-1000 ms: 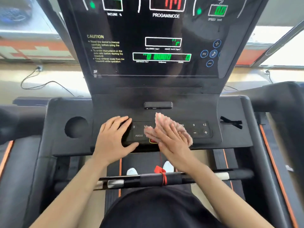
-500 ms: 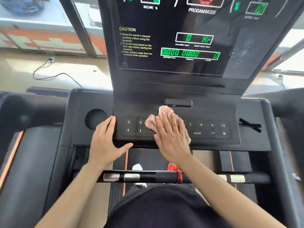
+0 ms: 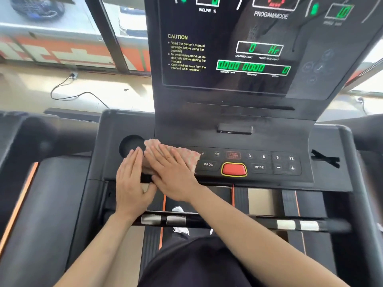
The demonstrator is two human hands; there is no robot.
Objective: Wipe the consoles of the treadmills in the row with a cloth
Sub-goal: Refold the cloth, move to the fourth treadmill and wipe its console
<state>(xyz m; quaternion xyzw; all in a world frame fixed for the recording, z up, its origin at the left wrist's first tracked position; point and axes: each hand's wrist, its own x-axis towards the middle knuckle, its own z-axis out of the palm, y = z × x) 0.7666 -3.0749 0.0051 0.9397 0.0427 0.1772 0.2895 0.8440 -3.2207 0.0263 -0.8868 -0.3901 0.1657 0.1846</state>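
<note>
Cloth: pink, at left end of console key strip, beside cup recess.
Right hand: fingers straight, pressing cloth flat.
Left hand: fingers straight, resting on console, holding nothing.
Technique: flat palm, light pressure; skirt red button.
Count: one cloth, two hands, one console.

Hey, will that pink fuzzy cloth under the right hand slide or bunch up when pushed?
The pink fuzzy cloth looks floppy, its edge rumpled, so it probably bunches if pushed edge-on. Flattened under the right hand, it likely glides across the smooth black button panel.
</note>
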